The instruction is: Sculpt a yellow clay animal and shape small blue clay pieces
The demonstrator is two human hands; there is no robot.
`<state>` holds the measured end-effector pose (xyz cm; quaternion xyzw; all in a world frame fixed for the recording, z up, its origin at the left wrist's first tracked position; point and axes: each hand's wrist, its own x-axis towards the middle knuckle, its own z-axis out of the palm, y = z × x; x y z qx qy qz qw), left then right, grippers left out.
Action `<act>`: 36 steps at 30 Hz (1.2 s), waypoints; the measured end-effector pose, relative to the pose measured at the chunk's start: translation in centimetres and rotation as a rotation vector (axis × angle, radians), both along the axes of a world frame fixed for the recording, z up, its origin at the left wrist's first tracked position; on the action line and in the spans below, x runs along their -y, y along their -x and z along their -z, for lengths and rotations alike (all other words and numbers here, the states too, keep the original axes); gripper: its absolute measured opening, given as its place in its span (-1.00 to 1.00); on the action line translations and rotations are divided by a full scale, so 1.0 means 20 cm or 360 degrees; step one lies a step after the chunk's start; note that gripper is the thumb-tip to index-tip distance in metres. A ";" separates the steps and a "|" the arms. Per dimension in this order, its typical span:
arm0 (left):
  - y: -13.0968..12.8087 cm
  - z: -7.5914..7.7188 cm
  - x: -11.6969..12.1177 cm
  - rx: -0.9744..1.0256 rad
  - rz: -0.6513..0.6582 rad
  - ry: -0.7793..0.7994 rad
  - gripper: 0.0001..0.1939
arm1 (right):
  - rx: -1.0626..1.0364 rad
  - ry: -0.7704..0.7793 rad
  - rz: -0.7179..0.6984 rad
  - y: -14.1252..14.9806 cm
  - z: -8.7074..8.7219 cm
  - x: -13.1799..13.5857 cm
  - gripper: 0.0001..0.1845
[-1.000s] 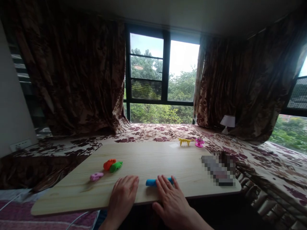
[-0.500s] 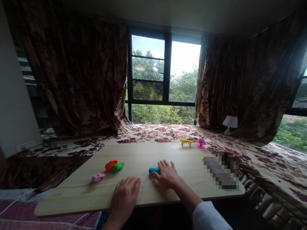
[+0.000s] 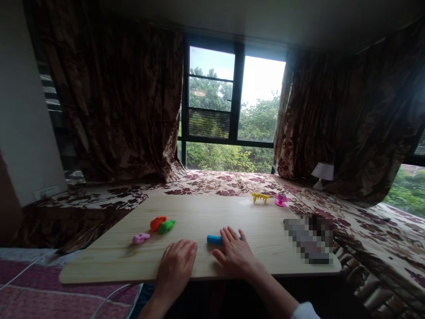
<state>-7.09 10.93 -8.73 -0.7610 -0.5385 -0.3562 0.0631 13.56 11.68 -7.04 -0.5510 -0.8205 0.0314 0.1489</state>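
Observation:
My right hand (image 3: 234,252) lies flat, fingers spread, over the right end of a blue clay roll (image 3: 214,239) on the light wooden board (image 3: 109,257). Only the roll's left end shows. My left hand (image 3: 177,266) rests palm down on the board just left of it, fingers stretched out, holding nothing. Further left sit an orange clay piece (image 3: 157,222), a green one (image 3: 166,226) touching it, and a pink one (image 3: 141,238).
A yellow clay animal (image 3: 260,196) and a pink clay piece (image 3: 281,200) stand at the board's far right. A blurred-out object (image 3: 307,239) lies near the right edge. Flowered bedding (image 3: 212,184) surrounds the board; a small white lamp (image 3: 323,174) stands by the curtains.
My right hand pushed the blue roll away from me, then drew it part of the way back. The left hand stayed flat on the board. The view shifted slightly.

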 end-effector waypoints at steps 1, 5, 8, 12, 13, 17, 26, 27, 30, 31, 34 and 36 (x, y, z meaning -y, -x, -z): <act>0.00 0.00 0.00 -0.0002 0.0000 -0.0002 -0.73 | -0.0001 0.0009 0.0023 0.01 -0.01 -0.07 -0.25; 0.00 0.01 -0.01 0.0004 0.0001 -0.0003 -0.74 | 0.0013 0.0034 0.0042 0.02 -0.02 -0.16 -0.26; 0.01 0.02 -0.01 0.0020 -0.0002 0.0004 -0.74 | 0.0041 0.0031 -0.0035 0.00 0.01 0.01 -0.26; 0.01 0.02 0.00 0.0042 -0.0013 0.0018 -0.73 | 0.0049 0.0036 -0.0230 -0.05 0.04 0.28 -0.25; 0.01 0.02 0.00 0.0046 -0.0017 0.0020 -0.73 | 0.0048 0.0041 -0.0250 -0.06 0.03 0.31 -0.26; 0.00 0.01 0.00 0.0041 -0.0022 0.0019 -0.73 | 0.0061 0.0081 -0.0136 -0.04 0.00 0.16 -0.30; 0.00 0.03 -0.02 0.0015 0.0000 0.0020 -0.74 | -0.0024 0.0042 0.0035 0.00 -0.02 -0.10 -0.27; 0.00 0.03 -0.03 0.0022 0.0006 0.0025 -0.74 | -0.0023 0.0035 0.0012 -0.01 -0.01 -0.03 -0.27; 0.00 0.04 -0.03 0.0046 0.0030 0.0042 -0.74 | -0.0025 0.0029 -0.0092 -0.05 0.03 0.20 -0.24; 0.00 0.03 -0.03 0.0055 0.0036 0.0045 -0.74 | -0.0044 0.0020 -0.0147 -0.06 0.04 0.26 -0.24; -0.01 0.03 -0.02 0.0088 0.0052 0.0040 -0.75 | -0.0094 0.0001 -0.0213 -0.07 0.05 0.33 -0.23; 0.00 0.02 -0.03 0.0118 0.0068 0.0027 -0.75 | -0.0114 -0.0017 -0.0166 -0.07 0.03 0.28 -0.25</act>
